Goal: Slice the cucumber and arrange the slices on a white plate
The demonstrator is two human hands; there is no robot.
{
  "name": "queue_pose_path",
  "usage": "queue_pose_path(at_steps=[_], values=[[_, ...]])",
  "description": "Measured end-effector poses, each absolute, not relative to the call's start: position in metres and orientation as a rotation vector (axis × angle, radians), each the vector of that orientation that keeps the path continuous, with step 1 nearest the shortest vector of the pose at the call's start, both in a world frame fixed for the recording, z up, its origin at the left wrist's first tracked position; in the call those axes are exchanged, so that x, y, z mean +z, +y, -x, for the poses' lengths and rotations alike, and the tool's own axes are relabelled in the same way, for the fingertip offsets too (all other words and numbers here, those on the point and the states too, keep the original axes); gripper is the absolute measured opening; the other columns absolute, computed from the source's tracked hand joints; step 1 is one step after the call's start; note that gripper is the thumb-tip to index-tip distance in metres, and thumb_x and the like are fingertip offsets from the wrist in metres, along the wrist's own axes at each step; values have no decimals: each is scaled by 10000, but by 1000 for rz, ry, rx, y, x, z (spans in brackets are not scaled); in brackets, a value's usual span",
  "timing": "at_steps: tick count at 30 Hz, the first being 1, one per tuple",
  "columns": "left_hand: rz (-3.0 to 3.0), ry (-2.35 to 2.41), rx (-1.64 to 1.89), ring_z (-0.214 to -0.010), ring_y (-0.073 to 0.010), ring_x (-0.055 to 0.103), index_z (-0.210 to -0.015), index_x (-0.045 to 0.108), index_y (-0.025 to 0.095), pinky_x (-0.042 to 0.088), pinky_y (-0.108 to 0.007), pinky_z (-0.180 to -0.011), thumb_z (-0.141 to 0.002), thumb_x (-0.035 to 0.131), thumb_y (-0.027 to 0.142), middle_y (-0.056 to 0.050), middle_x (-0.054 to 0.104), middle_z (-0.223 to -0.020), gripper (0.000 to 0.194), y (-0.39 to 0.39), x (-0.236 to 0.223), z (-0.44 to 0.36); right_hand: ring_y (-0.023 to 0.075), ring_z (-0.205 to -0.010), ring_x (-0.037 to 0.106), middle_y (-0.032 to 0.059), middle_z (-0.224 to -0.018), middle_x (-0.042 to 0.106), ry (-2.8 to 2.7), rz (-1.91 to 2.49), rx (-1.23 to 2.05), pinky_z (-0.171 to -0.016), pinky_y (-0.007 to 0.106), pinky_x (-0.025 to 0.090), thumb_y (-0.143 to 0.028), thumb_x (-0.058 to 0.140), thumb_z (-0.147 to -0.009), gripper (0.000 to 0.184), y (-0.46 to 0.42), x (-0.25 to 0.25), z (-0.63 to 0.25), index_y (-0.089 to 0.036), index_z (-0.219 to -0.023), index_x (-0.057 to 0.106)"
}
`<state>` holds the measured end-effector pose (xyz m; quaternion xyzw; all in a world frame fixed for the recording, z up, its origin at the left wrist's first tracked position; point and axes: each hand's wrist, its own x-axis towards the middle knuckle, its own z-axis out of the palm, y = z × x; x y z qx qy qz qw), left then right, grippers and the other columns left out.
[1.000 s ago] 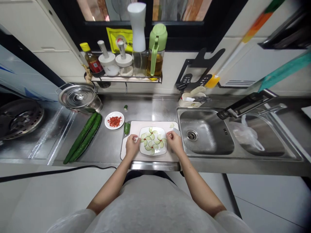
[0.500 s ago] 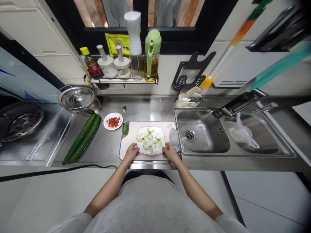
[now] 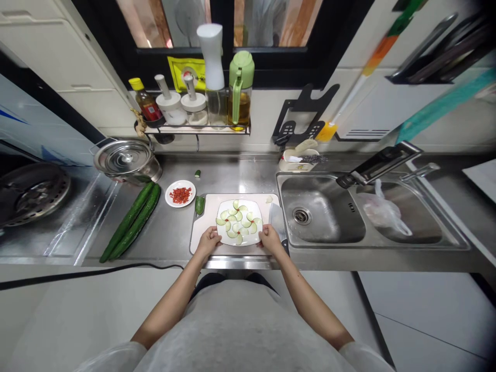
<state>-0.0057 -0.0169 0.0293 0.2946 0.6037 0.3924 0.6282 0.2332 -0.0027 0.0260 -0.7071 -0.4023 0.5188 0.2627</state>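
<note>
My left hand (image 3: 210, 241) pinches the left edge of a white square plate (image 3: 251, 205). On the opposite edge, my right hand (image 3: 270, 239) grips it with thumb and fingers. Thin cucumber slices (image 3: 232, 226) lie on the plate in several pinwheel shapes with small red bits at their centres. Beneath is a pale cutting board (image 3: 199, 232); whether the plate touches it I cannot tell. A cleaver (image 3: 276, 216) lies along the board's right side, partly hidden by my right hand. A cut cucumber piece (image 3: 200, 205) rests at the board's upper left edge.
Left of the board are a small dish (image 3: 169, 198) of chopped red pieces, two long cucumbers (image 3: 132, 222) and a lidded steel pot (image 3: 126, 159). A double sink (image 3: 325, 217) with a faucet (image 3: 380, 164) is on the right. Seasoning bottles stand on a wall rack (image 3: 197, 129) behind.
The plate has turned slightly and shifted a little left, with both hands still on its edges. The camera view has moved slightly.
</note>
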Motion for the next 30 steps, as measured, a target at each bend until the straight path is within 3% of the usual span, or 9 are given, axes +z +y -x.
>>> queue_pose_path(at_steps=[8,14,21,26,30], values=[[-696,1300,935,-627,-88,566,-968,561,181,487,-214,-628,-595,737,331,39,603,-686,439,-26,81,13,139,-446,554,-97,-520,479,-1016,1713,1428,-439,254,465,-312,501,-719,206,-12,80,-239,-237,-898,434],[-731,1299,960,-592,-84,541,-1001,566,183,473,-213,-621,-615,736,345,45,576,-647,452,-36,107,15,126,-434,526,-106,-513,457,-965,1631,1453,-450,260,470,-379,553,-684,276,-23,113,-239,-236,-893,443],[-725,1324,953,-589,-89,539,-987,561,184,452,-210,-618,-599,737,370,50,563,-623,465,-43,114,14,134,-495,543,-82,-533,482,-908,1663,1414,-501,256,480,-406,578,-693,293,-33,116,-235,-226,-908,494],[-708,1277,940,-587,-91,535,-1012,542,177,449,-215,-612,-614,734,379,46,567,-627,486,-48,110,5,188,-774,652,45,-895,678,-606,1556,1366,-613,283,538,-505,538,-772,373,-46,102,-218,-226,-1019,545],[-751,1230,909,-624,-98,548,-1046,529,164,442,-219,-630,-653,719,417,34,575,-654,505,-55,105,-9,209,-935,657,33,-1031,691,-277,1362,1376,-768,344,562,-546,623,-733,481,-58,97,-208,-241,-1101,568]])
